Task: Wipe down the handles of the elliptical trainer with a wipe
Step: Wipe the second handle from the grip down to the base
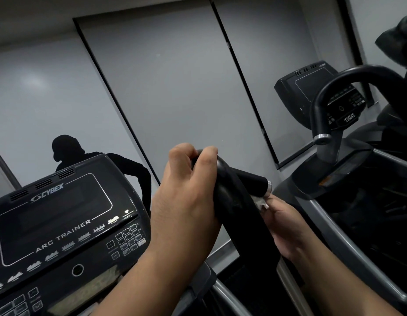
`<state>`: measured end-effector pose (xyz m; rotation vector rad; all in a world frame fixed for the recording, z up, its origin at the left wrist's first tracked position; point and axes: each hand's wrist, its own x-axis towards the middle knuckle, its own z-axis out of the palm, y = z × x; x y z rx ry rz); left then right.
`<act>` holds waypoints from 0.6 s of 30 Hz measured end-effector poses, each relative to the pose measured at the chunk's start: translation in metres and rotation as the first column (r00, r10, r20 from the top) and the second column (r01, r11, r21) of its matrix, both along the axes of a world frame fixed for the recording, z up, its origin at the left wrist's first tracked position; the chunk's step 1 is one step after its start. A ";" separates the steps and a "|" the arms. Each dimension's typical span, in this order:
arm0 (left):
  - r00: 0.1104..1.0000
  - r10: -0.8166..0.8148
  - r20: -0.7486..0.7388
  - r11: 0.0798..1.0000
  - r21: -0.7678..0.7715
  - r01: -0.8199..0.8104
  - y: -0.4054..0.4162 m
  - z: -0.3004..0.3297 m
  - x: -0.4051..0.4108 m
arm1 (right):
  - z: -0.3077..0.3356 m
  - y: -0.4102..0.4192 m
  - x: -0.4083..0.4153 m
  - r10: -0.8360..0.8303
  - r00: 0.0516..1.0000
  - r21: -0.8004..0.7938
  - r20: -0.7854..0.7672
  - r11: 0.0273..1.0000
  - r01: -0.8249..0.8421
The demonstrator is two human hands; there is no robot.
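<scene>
Nearest, the left hand (186, 201) curls its fingers (207, 156) around the top of the black padded elliptical handle (234, 201), apparently to steady it. Behind the handle, the right hand (287, 224) pinches a small white crumpled wipe (263, 202) against its far side, just below the silver end ring (269, 186). Beyond, left, sits the black Cybex console (61, 224); farther off, a mirror (170, 87).

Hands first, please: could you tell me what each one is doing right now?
Left hand: gripping the top of the black handle.
Right hand: behind the handle, holding the white wipe.
</scene>
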<state>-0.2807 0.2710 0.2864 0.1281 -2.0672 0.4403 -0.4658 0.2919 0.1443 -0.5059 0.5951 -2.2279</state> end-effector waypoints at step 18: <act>0.896 -0.232 -0.379 0.014 0.920 0.393 -0.068 -0.025 -0.045 | 0.119 0.024 0.015 -0.307 0.218 0.000 -0.927 0.579 0.815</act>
